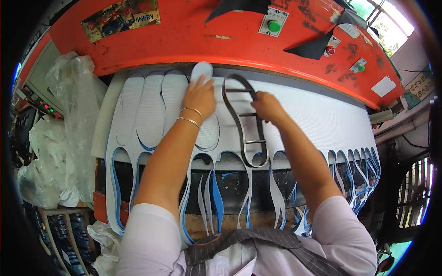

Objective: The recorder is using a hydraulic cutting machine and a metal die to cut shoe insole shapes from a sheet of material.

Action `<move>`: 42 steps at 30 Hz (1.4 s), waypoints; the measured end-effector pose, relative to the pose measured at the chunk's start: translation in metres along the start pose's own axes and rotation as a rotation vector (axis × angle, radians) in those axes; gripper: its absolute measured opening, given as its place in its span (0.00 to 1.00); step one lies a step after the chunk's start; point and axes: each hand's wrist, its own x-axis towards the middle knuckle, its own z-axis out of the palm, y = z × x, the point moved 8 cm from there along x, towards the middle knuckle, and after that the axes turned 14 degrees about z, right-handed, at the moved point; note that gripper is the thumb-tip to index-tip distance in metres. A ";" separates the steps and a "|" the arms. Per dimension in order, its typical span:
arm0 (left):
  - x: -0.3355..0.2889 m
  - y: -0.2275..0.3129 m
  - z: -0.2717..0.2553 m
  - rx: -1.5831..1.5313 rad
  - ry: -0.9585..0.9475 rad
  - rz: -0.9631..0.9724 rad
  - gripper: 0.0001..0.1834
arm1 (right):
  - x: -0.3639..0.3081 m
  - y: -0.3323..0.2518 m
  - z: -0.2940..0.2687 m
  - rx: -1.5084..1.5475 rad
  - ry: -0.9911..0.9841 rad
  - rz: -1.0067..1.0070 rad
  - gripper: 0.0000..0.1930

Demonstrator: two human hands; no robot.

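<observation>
My left hand [200, 97] lies over a pale shoe-sole-shaped foam piece [209, 132], fingers stretched along its upper end, which overlaps the far edge of the sheet. In my right hand [268, 108] is a dark metal sole-shaped cutting die [256, 141] with crossbars, gripped by its right side. The die is above a large white ribbed foam sheet [317, 106]; whether it touches the sheet I cannot tell. Left of my left hand, several more sole pieces, such as one sole piece [150, 110], lie side by side with blue showing at their edges.
A red machine beam [184, 41] with a green button [274, 26] and a red button [330, 50] spans the far side. Cut-out strips with blue undersides [216, 198] hang along the sheet's near edge, over a black surface [230, 184]. Clear plastic bags [60, 156] hang at left.
</observation>
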 end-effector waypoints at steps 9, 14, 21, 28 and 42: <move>-0.002 -0.005 0.038 -0.283 0.018 -0.205 0.24 | 0.019 -0.002 0.028 0.055 0.124 -0.041 0.41; 0.004 -0.012 0.019 -0.240 -0.008 -0.159 0.24 | -0.081 0.026 0.055 -0.134 0.098 -0.551 0.58; 0.005 -0.006 0.028 -0.270 -0.034 -0.163 0.24 | -0.087 0.018 0.060 -0.034 0.224 -0.518 0.48; 0.005 -0.014 0.007 -0.219 -0.233 -0.237 0.22 | -0.091 0.007 0.050 -0.024 0.246 -0.551 0.47; 0.025 0.081 -0.173 -0.725 0.322 -0.067 0.13 | -0.094 0.241 -0.288 1.733 1.210 -0.409 0.23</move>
